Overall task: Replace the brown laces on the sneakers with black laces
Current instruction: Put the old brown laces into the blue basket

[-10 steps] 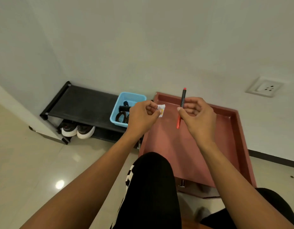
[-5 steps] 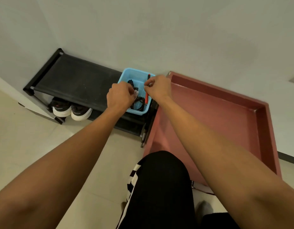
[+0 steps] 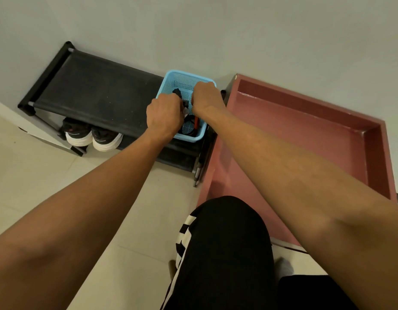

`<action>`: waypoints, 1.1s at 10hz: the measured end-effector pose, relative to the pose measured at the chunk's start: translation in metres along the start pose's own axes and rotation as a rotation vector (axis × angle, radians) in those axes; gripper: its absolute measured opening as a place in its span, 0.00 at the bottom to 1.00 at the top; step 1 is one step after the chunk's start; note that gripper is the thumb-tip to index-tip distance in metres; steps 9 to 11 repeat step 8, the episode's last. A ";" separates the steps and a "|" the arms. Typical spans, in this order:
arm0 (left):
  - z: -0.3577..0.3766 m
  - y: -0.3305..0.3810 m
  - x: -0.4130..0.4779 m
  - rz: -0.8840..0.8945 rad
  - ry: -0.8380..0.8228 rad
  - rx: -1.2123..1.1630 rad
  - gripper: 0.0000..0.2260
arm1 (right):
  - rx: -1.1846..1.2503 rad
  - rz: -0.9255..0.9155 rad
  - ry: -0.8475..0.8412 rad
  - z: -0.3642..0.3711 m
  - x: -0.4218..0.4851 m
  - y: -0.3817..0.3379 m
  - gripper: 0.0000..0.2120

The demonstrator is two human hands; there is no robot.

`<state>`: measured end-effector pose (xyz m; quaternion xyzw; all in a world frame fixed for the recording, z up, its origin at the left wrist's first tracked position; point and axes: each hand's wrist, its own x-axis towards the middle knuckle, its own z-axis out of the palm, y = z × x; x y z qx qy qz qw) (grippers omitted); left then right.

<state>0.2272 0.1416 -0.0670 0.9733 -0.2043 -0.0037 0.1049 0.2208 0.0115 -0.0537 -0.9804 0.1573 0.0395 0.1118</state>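
Right, both hands are over the light-blue perforated plastic basket [image 3: 184, 80], and that's where the action is. The left hand [image 3: 163, 116] hangs at the basket's near-left edge, knuckles up and fingers curled under, and a small pale scrap [image 3: 185, 111] peeks out at the fingertips, pinched there by the look of it. The right hand [image 3: 204, 98] is at the basket's right side with its fingers tucked down out of sight, so I can't tell whether it grips anything. A slim red pen [image 3: 196, 123] shows in the basket just below that wrist. Beside the pen, in the basket's near end, lie dark coiled cords [image 3: 189, 118], which I'd judge to be the black laces.

Now the sneakers. The black sneakers with white soles [image 3: 93, 136] sit well to the left of the basket and a level lower, under the top shelf of the black fabric-topped shoe rack [image 3: 99, 92] that carries the basket. They stand side by side, end-on to the person, and their lacing is hidden. So the shoes lie left and down from both grips, with the left hand clearly the nearer. A reddish-brown rimmed tray [image 3: 305, 121] lies just right of the basket, a likely work surface. No lacing work has begun yet, I'd say
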 end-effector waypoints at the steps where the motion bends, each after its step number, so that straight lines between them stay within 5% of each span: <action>1: -0.001 0.002 -0.001 0.010 0.014 -0.007 0.08 | -0.005 -0.007 0.014 0.001 -0.003 -0.001 0.11; 4: -0.013 0.005 -0.008 0.021 0.010 -0.037 0.11 | 0.158 -0.026 0.070 -0.013 -0.020 0.007 0.08; 8: -0.095 0.057 -0.065 0.211 0.166 -0.145 0.15 | 0.288 0.005 0.380 -0.125 -0.172 0.084 0.14; 11: -0.095 0.057 -0.065 0.211 0.166 -0.145 0.15 | 0.288 0.005 0.380 -0.125 -0.172 0.084 0.14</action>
